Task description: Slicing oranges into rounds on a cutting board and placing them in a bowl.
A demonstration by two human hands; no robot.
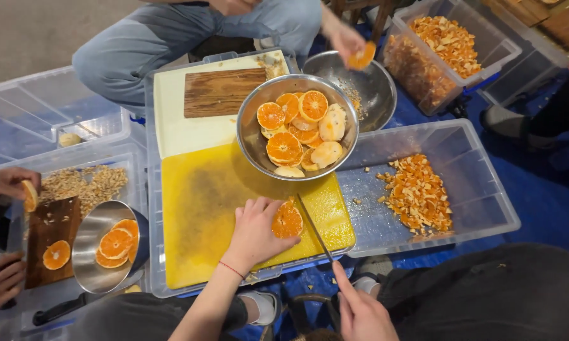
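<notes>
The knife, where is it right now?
In the head view, the thin-bladed knife is in the right hand, low and right of centre, its blade on the yellow cutting board beside the orange half under the left hand.

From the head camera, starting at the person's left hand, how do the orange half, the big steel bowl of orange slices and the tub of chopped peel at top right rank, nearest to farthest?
1. Orange half, under the left hand.
2. Steel bowl, just beyond.
3. Tub of chopped peel, far top right.

Makeshift floor kitchen: plastic bins (486, 208), cutting boards (202, 208), orange peel (417, 189).
</notes>
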